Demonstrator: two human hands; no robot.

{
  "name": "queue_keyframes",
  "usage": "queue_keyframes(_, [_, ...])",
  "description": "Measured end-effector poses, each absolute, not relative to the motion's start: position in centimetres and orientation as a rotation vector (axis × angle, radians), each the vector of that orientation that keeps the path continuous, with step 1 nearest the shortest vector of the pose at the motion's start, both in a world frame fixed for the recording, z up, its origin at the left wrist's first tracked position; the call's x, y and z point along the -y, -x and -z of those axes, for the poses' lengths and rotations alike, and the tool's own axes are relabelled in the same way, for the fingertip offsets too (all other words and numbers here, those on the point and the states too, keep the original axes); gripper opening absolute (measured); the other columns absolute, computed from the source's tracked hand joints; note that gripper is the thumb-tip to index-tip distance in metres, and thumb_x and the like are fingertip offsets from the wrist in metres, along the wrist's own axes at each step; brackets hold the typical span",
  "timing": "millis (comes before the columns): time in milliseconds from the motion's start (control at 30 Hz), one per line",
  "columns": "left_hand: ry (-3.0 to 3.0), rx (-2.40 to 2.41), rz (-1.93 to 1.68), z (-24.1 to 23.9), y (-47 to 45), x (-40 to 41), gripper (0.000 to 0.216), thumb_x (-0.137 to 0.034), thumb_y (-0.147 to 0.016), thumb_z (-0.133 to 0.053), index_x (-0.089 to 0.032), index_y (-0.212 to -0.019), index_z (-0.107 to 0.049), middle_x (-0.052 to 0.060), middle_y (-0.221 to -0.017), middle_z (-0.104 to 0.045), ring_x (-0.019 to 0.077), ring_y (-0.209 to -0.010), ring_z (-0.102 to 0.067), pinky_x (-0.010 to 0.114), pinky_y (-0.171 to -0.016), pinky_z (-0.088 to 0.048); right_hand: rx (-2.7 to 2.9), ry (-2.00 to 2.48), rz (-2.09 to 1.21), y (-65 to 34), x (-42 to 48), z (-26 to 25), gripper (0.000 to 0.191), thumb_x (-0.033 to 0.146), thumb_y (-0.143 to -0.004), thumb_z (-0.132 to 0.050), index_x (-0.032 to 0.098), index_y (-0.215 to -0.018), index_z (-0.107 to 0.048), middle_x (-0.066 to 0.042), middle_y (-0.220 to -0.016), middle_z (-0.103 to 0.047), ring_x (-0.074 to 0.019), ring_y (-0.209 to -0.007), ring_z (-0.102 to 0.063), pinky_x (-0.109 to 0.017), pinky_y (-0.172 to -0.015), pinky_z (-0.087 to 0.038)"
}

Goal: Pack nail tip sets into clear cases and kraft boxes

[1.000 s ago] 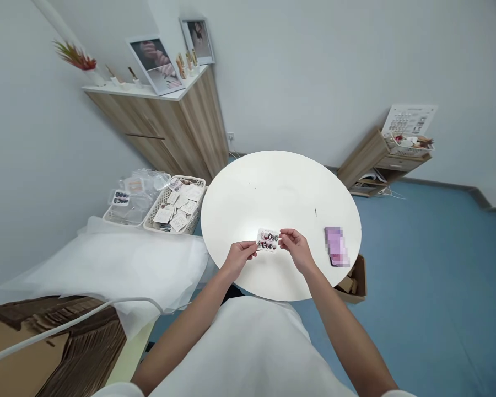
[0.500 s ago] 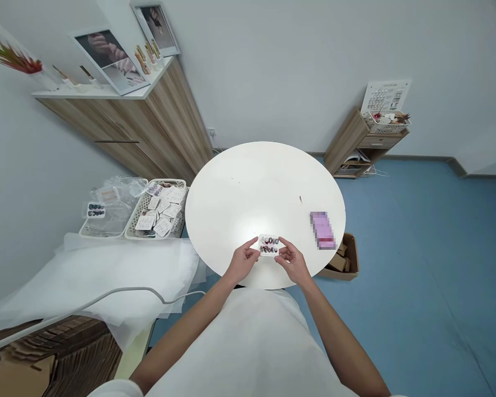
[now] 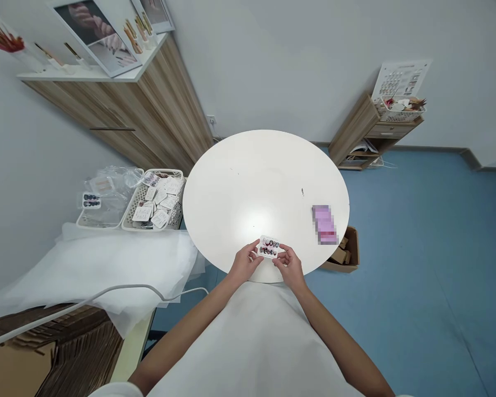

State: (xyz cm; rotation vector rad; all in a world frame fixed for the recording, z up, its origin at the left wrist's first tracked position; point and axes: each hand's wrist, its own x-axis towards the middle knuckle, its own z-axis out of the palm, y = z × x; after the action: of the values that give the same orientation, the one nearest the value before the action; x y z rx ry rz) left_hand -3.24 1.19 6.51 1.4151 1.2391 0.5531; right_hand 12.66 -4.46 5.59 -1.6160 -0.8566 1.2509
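A small white card of dark press-on nails [image 3: 268,247] is held over the near edge of the round white table [image 3: 264,187]. My left hand [image 3: 244,262] pinches the card's left end with thumb and fingers. My right hand [image 3: 288,264] pinches its right end, fingers curled. A blurred purple flat object [image 3: 324,224] lies on the table to the right of my hands.
Two white baskets stand to the left, one with several nail cards [image 3: 157,201], one with clear packets [image 3: 103,198]. A white-covered bench [image 3: 107,264] lies under them. A wooden cabinet [image 3: 140,110], a small shelf unit [image 3: 372,132] and a cardboard box [image 3: 343,255] surround the table.
Both hands have drawn the card closer to my body, toward the table's near edge. The view has shifted, and the grip on the card stays the same.
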Motion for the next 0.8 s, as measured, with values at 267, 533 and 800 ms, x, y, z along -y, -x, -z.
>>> queue_keyframes(267, [-1.371, -1.346, -0.526, -4.4, 3.5, -0.7, 0.05, -0.03, -0.071, -0.057, -0.022, -0.119, -0.048, 0.004, -0.094, -0.053, 0.0096, -0.065, -0.05, 0.024, -0.058, -0.045, 0.896, 1.677, -1.349, -12.4, 3.5, -3.8, 0.042, 0.028, -0.065, -0.058, 0.02, -0.105, -0.05, 0.0, -0.077, -0.058, -0.0124, -0.064, -0.053, -0.029, -0.064, -0.045])
queue_keyframes(533, [-1.362, -1.408, -0.526, -3.1, 5.1, -2.2, 0.05, -0.025, -0.071, -0.057, -0.023, -0.12, -0.046, 0.005, -0.098, -0.052, 0.0118, -0.074, -0.053, 0.025, -0.062, -0.047, 1.017, 1.787, -1.28, -10.5, 1.2, -2.9, 0.039, 0.027, -0.067, -0.054, 0.02, -0.105, -0.051, -0.001, -0.081, -0.055, -0.0106, -0.057, -0.049, -0.029, -0.059, -0.046])
queue_keyframes(800, [-1.408, -1.553, -0.518, -2.6, 10.7, -6.5, 0.053, -0.027, -0.073, -0.055, -0.02, -0.123, -0.042, 0.007, -0.099, -0.046, 0.0148, -0.084, -0.051, 0.027, -0.067, -0.047, 1.338, 1.842, -1.241, -4.5, -4.6, -2.5, 0.045, 0.019, -0.07, -0.051, 0.022, -0.115, -0.048, -0.003, -0.09, -0.052, -0.0118, -0.061, -0.05, -0.031, -0.065, -0.047])
